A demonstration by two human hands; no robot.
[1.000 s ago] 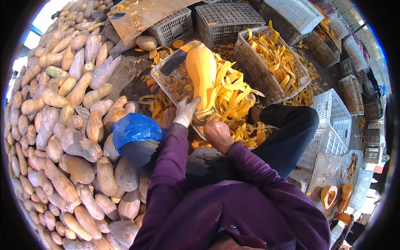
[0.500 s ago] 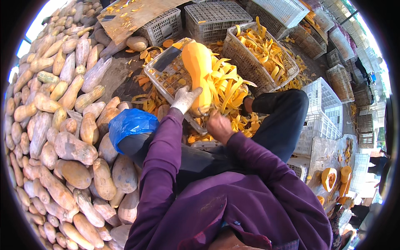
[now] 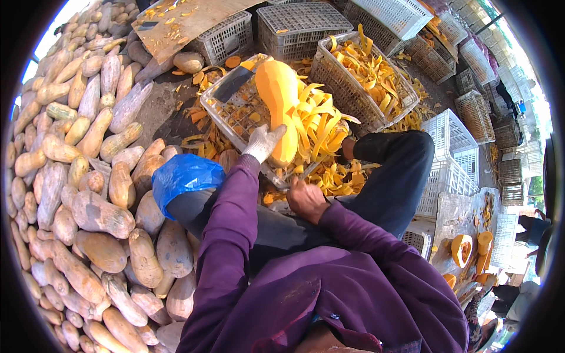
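Note:
A peeled orange butternut-shaped pumpkin [image 3: 276,91] stands tilted over a pale plastic crate [image 3: 220,123] between my knees. My left hand [image 3: 265,143], in a whitish glove, is closed on the pumpkin's near left side. Bare and curled, my right hand [image 3: 307,200] is just below the pumpkin's near end, apart from it. It grips what looks like a small peeler, mostly hidden by the fingers. Long yellow-orange peel strips [image 3: 321,120] heap against the pumpkin's right side and spill toward my right leg.
Unpeeled pumpkins [image 3: 103,215] pile up along my left. A crate full of peel [image 3: 365,76] stands ahead right, near a closed crate [image 3: 303,26]. White crates [image 3: 450,153] stack at my right, beside a board [image 3: 462,220] with cut pumpkin [image 3: 463,252]. Blue plastic [image 3: 185,182] covers my left knee.
My right hand has moved down toward me, away from the pumpkin's near end where the tool's metal loop showed. My left hand keeps its grip on the pumpkin.

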